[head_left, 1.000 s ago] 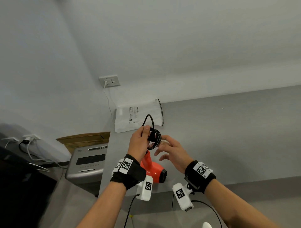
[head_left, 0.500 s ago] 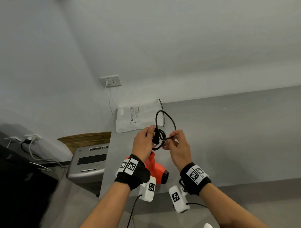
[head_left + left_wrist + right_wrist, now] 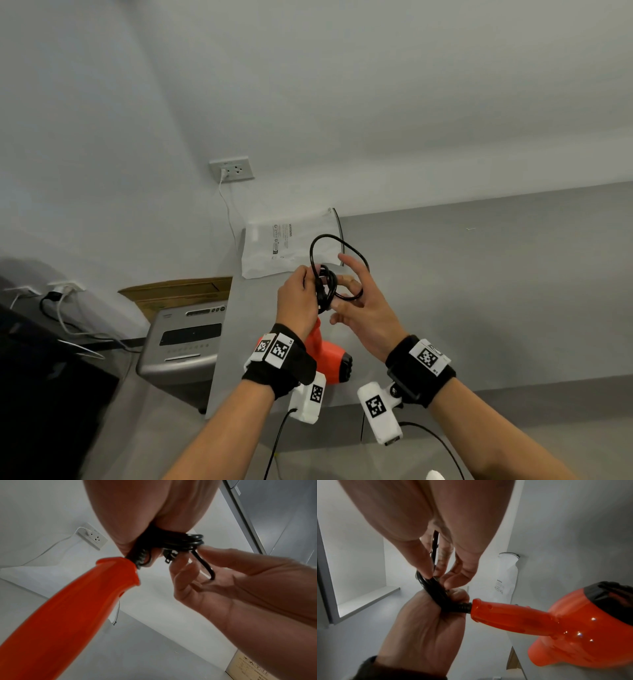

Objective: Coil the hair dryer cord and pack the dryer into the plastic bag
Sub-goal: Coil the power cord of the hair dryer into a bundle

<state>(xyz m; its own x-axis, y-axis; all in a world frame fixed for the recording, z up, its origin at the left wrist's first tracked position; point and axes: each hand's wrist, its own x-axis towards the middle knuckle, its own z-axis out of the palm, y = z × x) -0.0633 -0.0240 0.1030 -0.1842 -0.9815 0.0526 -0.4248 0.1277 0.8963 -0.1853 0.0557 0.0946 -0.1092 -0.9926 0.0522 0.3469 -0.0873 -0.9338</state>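
Observation:
My left hand (image 3: 296, 298) grips the coiled black cord (image 3: 327, 287) just above the handle of the orange hair dryer (image 3: 330, 359), which hangs below it over the table. A last loose loop (image 3: 342, 241) arches from the coil over my right hand (image 3: 363, 308). That hand's fingers are spread and fairly straight, and the cord runs between them (image 3: 205, 568). Its index fingertip (image 3: 204, 547) touches the coil (image 3: 185, 540). The white plastic bag (image 3: 284, 246) lies flat on the grey table (image 3: 479, 291) beyond my hands, against the wall.
Left of the table stand a grey machine (image 3: 185, 339) and a cardboard box (image 3: 178, 291). A wall socket (image 3: 233, 169) has a white cable hanging down behind the bag. More cables run along the left wall (image 3: 61, 308).
My right hand has let go of its pinch on the cord and spread its fingers. The loose loop now arches over them. The left hand keeps hold of the coil.

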